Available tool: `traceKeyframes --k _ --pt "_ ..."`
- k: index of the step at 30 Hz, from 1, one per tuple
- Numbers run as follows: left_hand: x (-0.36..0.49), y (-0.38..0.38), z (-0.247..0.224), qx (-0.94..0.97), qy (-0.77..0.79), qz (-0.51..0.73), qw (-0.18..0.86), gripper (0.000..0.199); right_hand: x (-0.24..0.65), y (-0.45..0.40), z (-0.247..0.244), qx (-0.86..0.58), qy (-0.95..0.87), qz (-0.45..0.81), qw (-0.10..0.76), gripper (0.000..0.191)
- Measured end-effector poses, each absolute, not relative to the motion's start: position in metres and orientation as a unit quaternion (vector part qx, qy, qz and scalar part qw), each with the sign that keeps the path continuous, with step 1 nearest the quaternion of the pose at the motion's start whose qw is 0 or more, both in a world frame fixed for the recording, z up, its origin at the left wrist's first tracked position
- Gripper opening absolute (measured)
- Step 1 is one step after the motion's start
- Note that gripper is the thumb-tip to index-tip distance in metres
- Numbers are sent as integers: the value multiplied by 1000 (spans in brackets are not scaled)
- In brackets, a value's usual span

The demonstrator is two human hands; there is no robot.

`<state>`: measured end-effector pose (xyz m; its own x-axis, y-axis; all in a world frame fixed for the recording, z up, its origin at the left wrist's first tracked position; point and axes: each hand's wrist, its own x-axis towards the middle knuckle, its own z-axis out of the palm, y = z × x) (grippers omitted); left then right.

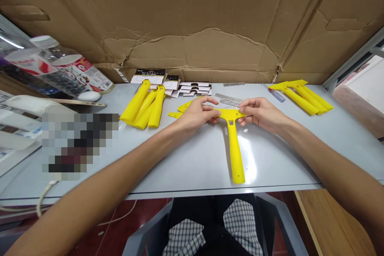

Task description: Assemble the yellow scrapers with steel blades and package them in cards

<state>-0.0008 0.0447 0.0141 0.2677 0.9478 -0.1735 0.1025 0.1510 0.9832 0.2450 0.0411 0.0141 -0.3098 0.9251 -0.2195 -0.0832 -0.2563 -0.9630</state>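
A yellow plastic scraper (235, 152) points its handle at me, its wide head away from me. My left hand (201, 111) pinches the left end of that head. At the right end, my right hand (260, 113) grips with thumb and fingers. A clear strip shows faintly along the head's far edge, too small to make out. Just beyond my hands lie thin metal blades (228, 99). Partly behind my left hand are more yellow scraper parts (183, 108).
Several yellow handles (157, 106) and printed cards (148, 77) lie at left; more yellow scrapers (303, 94) and a screwdriver (276, 94) at right. Plastic bottles (81, 70) stand at far left, near a blurred-out object (79, 144). Cardboard (192, 20) walls the back.
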Motion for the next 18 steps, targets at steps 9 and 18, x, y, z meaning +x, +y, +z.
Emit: traceKeyframes --k 9,18 --pt "1 49 5 456 454 395 656 24 246 40 17 -446 -476 645 398 28" --pt "0 48 0 466 442 416 644 29 244 40 17 -457 -467 637 409 23"
